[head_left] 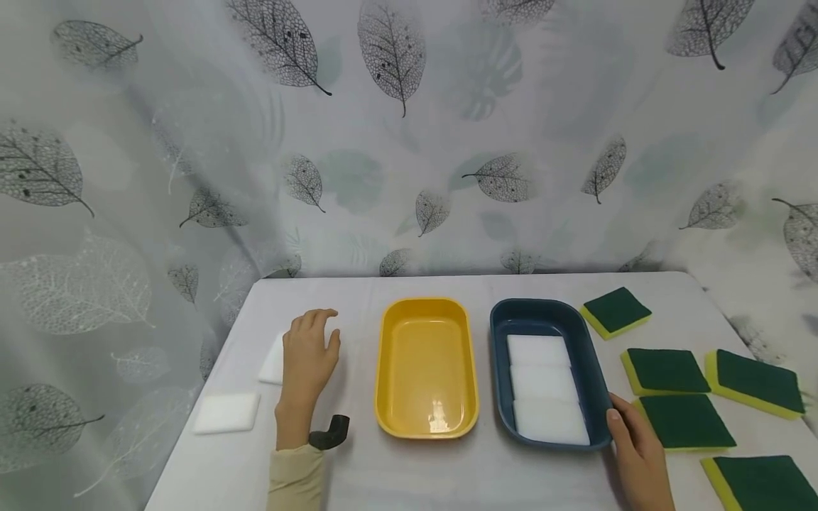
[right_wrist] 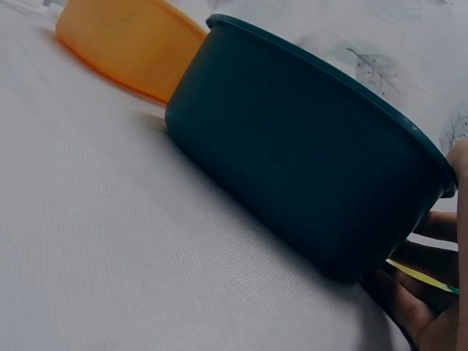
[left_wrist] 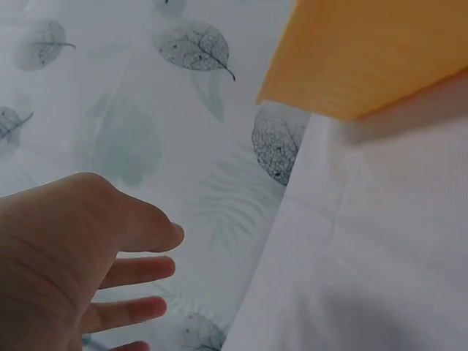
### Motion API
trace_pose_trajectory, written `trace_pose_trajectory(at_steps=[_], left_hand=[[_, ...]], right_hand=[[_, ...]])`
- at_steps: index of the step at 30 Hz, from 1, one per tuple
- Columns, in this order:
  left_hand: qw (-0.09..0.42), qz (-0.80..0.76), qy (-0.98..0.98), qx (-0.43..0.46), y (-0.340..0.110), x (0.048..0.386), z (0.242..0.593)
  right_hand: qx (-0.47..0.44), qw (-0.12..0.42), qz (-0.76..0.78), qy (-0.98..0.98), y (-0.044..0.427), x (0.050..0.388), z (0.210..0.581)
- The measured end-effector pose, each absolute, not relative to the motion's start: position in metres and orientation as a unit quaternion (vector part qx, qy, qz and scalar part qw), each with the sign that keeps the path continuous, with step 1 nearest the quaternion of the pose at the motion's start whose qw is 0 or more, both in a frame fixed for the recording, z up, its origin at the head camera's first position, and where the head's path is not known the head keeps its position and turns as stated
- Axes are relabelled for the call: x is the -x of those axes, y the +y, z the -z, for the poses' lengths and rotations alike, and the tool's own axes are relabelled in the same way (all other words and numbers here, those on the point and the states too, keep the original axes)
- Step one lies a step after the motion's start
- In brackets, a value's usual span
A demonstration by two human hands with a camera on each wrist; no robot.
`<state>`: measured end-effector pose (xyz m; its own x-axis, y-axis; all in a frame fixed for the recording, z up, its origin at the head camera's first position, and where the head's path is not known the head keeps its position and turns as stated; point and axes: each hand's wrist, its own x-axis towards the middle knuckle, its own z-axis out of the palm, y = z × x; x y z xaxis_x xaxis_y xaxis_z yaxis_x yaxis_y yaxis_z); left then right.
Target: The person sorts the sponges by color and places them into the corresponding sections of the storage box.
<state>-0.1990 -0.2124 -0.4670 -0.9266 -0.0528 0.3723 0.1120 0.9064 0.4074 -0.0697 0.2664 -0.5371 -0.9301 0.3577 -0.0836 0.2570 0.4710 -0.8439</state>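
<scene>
My left hand [head_left: 309,355] hovers over the left side of the table, fingers loosely bent and holding nothing. Partly hidden behind it lies a white sponge block [head_left: 271,363], and another white block [head_left: 226,413] is nearer the left edge. My right hand [head_left: 639,454] holds the dark blue tray [head_left: 543,307] by its near right corner; in the right wrist view its fingers [right_wrist: 409,303] lie against the outer wall. Three white blocks [head_left: 546,383] lie in a row inside that tray. Between the hands stands a yellow tray [head_left: 424,355] with nothing in it.
Several green-and-yellow scouring sponges lie right of the blue tray, among them a far one [head_left: 616,311], a middle one [head_left: 664,370] and a near one [head_left: 767,482]. A leaf-patterned curtain [head_left: 396,177] hangs behind the white-covered table [head_left: 409,475].
</scene>
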Motion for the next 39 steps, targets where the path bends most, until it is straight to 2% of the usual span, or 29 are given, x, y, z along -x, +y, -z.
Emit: trace_pose_trajectory(at_steps=[16,19,25,39], left_hand=[[0.175,0.208,-0.961,-0.047,-0.244,0.199,0.497],[0.15,0.203,-0.965,-0.066,-0.251,0.199,0.499],[0.062,0.215,-0.969,-0.106,-0.265,0.193,0.5],[0.04,0.226,-0.964,-0.131,-0.287,0.188,0.507]], right_hand=[[0.19,0.052,-0.479,-0.855,0.27,0.063,0.54],[0.187,0.047,-0.48,-0.856,0.27,0.066,0.538],[0.195,0.026,-0.477,-0.856,0.27,0.069,0.535],[0.172,0.05,-0.48,-0.859,0.266,0.067,0.535]])
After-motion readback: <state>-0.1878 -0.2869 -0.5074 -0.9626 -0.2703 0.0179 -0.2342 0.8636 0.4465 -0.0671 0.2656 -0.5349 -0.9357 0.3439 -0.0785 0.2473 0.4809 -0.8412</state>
